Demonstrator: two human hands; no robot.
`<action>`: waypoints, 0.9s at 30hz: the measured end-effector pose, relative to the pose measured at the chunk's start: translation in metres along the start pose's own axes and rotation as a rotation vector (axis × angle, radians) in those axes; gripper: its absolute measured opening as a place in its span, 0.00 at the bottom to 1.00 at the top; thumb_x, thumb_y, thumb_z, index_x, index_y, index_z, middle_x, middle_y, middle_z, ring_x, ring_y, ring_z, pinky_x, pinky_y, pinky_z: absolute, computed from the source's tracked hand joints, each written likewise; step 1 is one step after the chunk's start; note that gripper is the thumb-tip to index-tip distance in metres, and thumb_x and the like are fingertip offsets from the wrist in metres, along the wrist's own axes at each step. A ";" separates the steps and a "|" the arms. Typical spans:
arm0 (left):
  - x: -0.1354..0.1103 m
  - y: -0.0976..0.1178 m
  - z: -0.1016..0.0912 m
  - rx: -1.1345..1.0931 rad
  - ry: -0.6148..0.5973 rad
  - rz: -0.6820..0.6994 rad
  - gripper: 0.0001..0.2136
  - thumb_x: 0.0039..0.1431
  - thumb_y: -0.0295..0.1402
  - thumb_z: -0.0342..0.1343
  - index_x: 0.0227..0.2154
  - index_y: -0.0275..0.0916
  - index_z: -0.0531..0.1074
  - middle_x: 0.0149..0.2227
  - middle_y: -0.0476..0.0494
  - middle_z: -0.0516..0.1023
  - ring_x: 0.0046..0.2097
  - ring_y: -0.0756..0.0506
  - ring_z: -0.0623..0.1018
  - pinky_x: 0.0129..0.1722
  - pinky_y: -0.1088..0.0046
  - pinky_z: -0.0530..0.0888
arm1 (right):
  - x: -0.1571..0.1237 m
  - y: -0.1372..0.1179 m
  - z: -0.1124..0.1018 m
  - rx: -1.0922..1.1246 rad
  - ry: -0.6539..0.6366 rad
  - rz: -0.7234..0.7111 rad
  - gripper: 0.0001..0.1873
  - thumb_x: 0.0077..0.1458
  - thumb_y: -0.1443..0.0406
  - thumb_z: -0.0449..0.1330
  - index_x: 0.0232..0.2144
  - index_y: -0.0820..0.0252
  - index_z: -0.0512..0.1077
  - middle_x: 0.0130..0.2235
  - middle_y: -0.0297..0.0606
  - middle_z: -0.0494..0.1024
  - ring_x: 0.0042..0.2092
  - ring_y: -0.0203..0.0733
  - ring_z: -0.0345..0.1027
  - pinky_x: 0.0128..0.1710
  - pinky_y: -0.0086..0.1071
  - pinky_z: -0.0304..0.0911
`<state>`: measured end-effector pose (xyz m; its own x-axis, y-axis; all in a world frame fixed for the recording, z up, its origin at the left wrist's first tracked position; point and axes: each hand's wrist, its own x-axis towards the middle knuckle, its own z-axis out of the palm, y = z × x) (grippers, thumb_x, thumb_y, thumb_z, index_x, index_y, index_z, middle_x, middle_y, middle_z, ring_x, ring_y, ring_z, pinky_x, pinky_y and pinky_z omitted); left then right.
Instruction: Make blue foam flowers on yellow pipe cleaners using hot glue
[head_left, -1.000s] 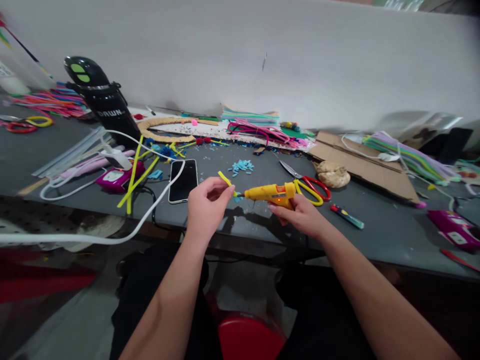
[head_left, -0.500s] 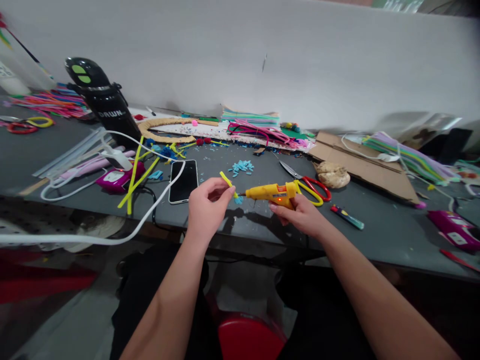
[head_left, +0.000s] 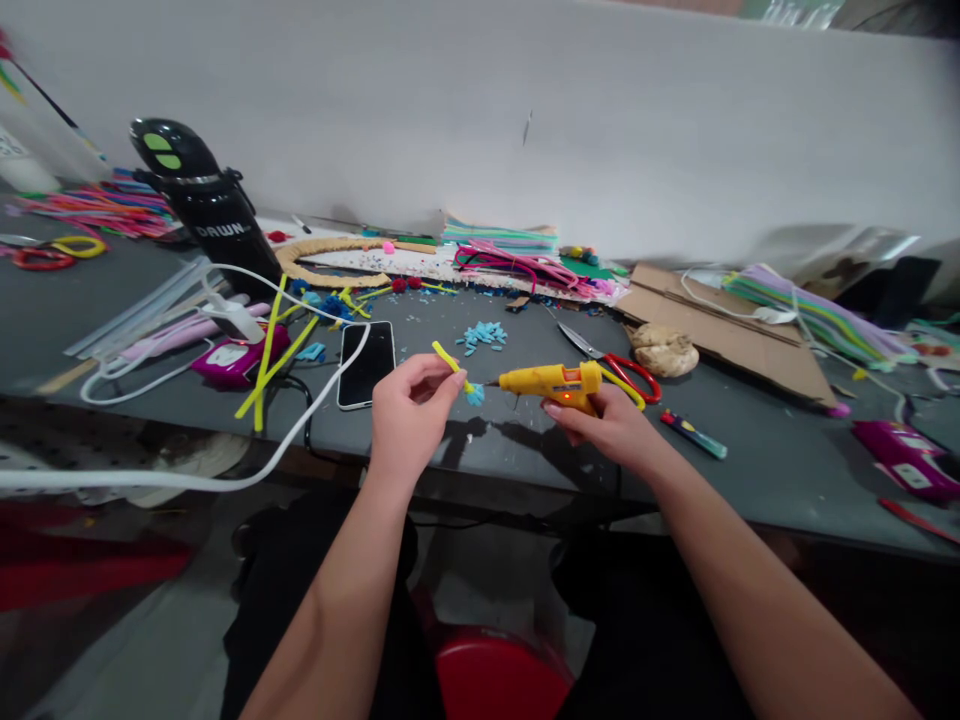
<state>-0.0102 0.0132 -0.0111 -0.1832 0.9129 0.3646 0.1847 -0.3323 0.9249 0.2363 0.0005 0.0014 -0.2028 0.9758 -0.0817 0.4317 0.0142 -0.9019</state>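
My left hand [head_left: 415, 410] is closed in a pinch on a yellow pipe cleaner [head_left: 448, 357], which has a small cluster of light blue pieces [head_left: 475, 394] at its lower end. In my right hand [head_left: 600, 425] is a yellow glue gun [head_left: 550, 381] with a lit orange light on its side. Its nozzle points left and sits close to the blue cluster; I cannot tell whether they touch. Just behind, on the grey table [head_left: 525, 450], lies a loose pile of light blue pieces [head_left: 484, 335].
A phone [head_left: 367, 365] lies left of my hands, with a white cable [head_left: 315, 410] looping past it. Red-and-yellow scissors [head_left: 600, 352] and a utility knife [head_left: 694, 434] lie to the right. A black bottle [head_left: 217, 215] stands at the back left. Cardboard [head_left: 727, 335] lies back right.
The glue gun has drawn back slightly to the right, away from the blue cluster. My left hand has shifted a little left, and more of the cluster shows.
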 end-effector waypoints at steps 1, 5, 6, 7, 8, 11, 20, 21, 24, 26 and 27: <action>0.000 0.000 0.000 -0.006 0.003 0.000 0.06 0.53 0.33 0.64 0.33 0.37 0.78 0.32 0.45 0.81 0.35 0.46 0.81 0.37 0.72 0.79 | 0.001 0.002 -0.002 -0.005 0.016 0.000 0.18 0.52 0.51 0.64 0.34 0.61 0.74 0.23 0.32 0.69 0.24 0.38 0.63 0.25 0.32 0.59; 0.000 0.002 0.000 -0.019 0.031 0.001 0.06 0.53 0.34 0.64 0.33 0.37 0.77 0.32 0.45 0.81 0.34 0.46 0.81 0.37 0.72 0.79 | 0.010 0.014 -0.009 -0.002 0.158 -0.014 0.20 0.50 0.52 0.65 0.38 0.60 0.73 0.32 0.38 0.76 0.28 0.41 0.68 0.29 0.36 0.64; 0.000 0.003 0.000 -0.021 0.036 0.002 0.06 0.53 0.34 0.64 0.33 0.37 0.77 0.32 0.45 0.81 0.34 0.46 0.81 0.37 0.71 0.79 | 0.014 0.018 -0.010 -0.030 0.219 -0.034 0.20 0.50 0.52 0.65 0.39 0.60 0.72 0.34 0.39 0.77 0.30 0.43 0.69 0.32 0.37 0.65; 0.000 0.003 0.000 -0.025 0.038 0.000 0.07 0.53 0.34 0.64 0.33 0.37 0.78 0.32 0.45 0.81 0.35 0.46 0.81 0.37 0.71 0.79 | 0.019 0.022 -0.011 -0.083 0.287 -0.058 0.19 0.51 0.53 0.64 0.39 0.60 0.71 0.36 0.41 0.77 0.32 0.44 0.70 0.34 0.39 0.65; 0.000 0.004 0.001 -0.033 0.040 -0.002 0.07 0.53 0.34 0.64 0.33 0.37 0.78 0.32 0.45 0.81 0.35 0.46 0.81 0.37 0.71 0.79 | 0.024 0.025 -0.012 -0.158 0.355 -0.084 0.19 0.52 0.53 0.63 0.39 0.60 0.70 0.37 0.42 0.77 0.34 0.46 0.70 0.35 0.40 0.65; -0.001 0.004 0.002 -0.058 0.043 -0.004 0.07 0.53 0.33 0.65 0.33 0.37 0.78 0.32 0.45 0.81 0.35 0.47 0.81 0.38 0.72 0.79 | 0.043 0.035 -0.012 -0.429 0.484 -0.126 0.16 0.55 0.52 0.59 0.36 0.59 0.69 0.34 0.43 0.75 0.35 0.48 0.67 0.36 0.41 0.61; -0.001 0.002 -0.001 -0.082 0.048 -0.007 0.06 0.53 0.33 0.65 0.33 0.37 0.78 0.32 0.46 0.81 0.35 0.47 0.81 0.38 0.72 0.79 | 0.073 0.049 -0.018 -0.716 0.616 -0.202 0.26 0.52 0.46 0.61 0.41 0.63 0.71 0.39 0.48 0.73 0.40 0.53 0.65 0.42 0.44 0.62; -0.001 0.002 -0.001 -0.086 0.051 -0.012 0.06 0.53 0.33 0.65 0.33 0.37 0.77 0.32 0.46 0.81 0.35 0.47 0.81 0.39 0.71 0.79 | 0.069 0.045 -0.020 -0.672 0.658 -0.240 0.31 0.50 0.46 0.62 0.45 0.64 0.70 0.41 0.49 0.73 0.41 0.52 0.66 0.43 0.45 0.62; -0.001 0.003 -0.003 -0.100 0.046 -0.023 0.06 0.53 0.33 0.65 0.33 0.38 0.77 0.33 0.45 0.81 0.36 0.46 0.81 0.39 0.70 0.79 | 0.055 0.021 -0.022 -0.528 0.823 -0.387 0.31 0.55 0.50 0.61 0.54 0.64 0.66 0.47 0.49 0.72 0.43 0.49 0.66 0.43 0.42 0.63; 0.000 0.003 -0.004 -0.108 0.040 -0.030 0.07 0.53 0.33 0.65 0.33 0.37 0.77 0.33 0.45 0.82 0.36 0.46 0.81 0.40 0.70 0.79 | 0.050 0.002 -0.014 -0.469 0.731 -0.469 0.19 0.61 0.56 0.56 0.50 0.61 0.69 0.44 0.47 0.74 0.41 0.46 0.67 0.42 0.39 0.63; 0.000 0.004 -0.004 -0.111 0.040 -0.033 0.07 0.52 0.33 0.65 0.33 0.37 0.77 0.33 0.45 0.82 0.36 0.46 0.81 0.39 0.70 0.79 | 0.051 -0.006 -0.007 -0.454 0.575 -0.501 0.14 0.62 0.59 0.55 0.45 0.60 0.71 0.41 0.44 0.76 0.39 0.44 0.68 0.41 0.37 0.63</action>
<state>-0.0132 0.0111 -0.0072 -0.2259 0.9144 0.3360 0.0702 -0.3288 0.9418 0.2295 0.0519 0.0061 -0.0413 0.7884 0.6138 0.7426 0.4352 -0.5091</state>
